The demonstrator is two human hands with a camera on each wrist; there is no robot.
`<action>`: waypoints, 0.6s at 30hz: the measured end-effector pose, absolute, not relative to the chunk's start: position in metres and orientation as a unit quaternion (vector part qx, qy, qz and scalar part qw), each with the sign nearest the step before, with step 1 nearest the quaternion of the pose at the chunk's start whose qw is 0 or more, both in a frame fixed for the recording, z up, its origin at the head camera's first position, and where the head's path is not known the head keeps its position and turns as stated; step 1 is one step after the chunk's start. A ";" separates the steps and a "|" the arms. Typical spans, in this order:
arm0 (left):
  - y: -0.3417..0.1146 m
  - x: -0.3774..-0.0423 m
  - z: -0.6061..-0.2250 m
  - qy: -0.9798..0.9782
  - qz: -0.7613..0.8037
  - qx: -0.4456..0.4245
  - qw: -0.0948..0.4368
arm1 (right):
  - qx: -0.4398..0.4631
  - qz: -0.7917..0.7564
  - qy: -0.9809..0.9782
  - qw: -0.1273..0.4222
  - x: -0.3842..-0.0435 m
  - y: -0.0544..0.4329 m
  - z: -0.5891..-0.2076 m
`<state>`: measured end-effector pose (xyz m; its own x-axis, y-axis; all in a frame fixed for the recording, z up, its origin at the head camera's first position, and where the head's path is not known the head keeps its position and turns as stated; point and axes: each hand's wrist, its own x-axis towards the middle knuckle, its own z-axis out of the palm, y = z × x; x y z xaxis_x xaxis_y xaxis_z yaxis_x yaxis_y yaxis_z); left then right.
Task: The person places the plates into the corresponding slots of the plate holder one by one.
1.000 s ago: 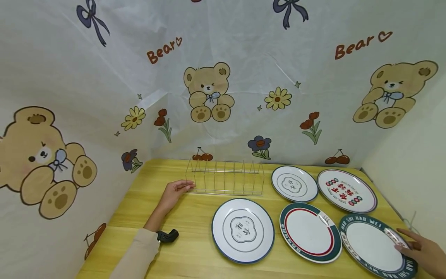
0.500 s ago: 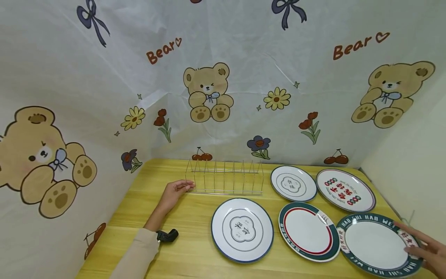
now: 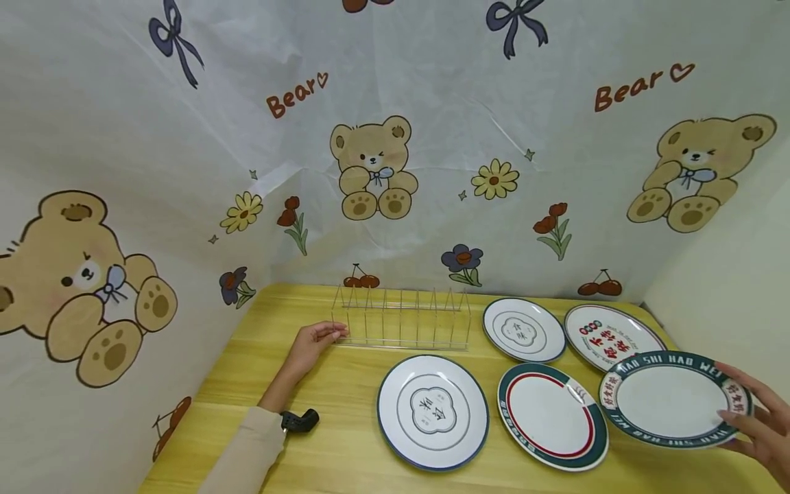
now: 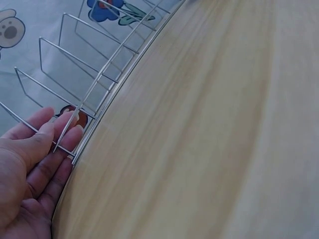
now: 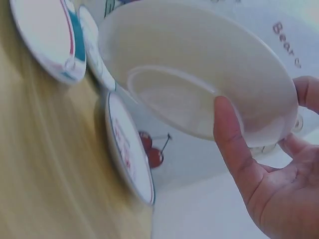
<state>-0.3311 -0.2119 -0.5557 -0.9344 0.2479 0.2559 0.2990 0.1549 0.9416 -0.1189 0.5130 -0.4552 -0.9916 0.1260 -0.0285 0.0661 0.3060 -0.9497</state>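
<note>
At the right of the head view my right hand (image 3: 762, 418) grips the right edge of a white plate with a dark green lettered rim (image 3: 669, 399). That plate is raised above the table and tilted. Its pale underside shows in the right wrist view, with one finger (image 5: 229, 124) lying against it. My left hand (image 3: 311, 346) pinches the left end of a wire plate rack (image 3: 401, 343). In the left wrist view, fingertips and thumb close round the rack's thin end wires (image 4: 94, 82). No plate stands in the rack's slots.
On the wooden table (image 3: 345, 439) lie a blue-rimmed plate (image 3: 433, 442), a green-and-red-rimmed plate (image 3: 549, 415), a smaller blue-rimmed plate (image 3: 524, 329) and a red-lettered plate (image 3: 607, 329), partly covered by the raised one. Bear-print cloth (image 3: 432, 137) hangs behind and at left.
The green lettered plate has come up off the table in my right hand, its far edge now overlapping the red-lettered plate. My left hand keeps its place on the rack. The head view shifted slightly.
</note>
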 end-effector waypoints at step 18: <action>-0.209 -0.324 -0.551 -0.772 -0.617 -0.129 0.082 | 0.085 0.653 -0.748 0.076 -0.149 0.378 -0.389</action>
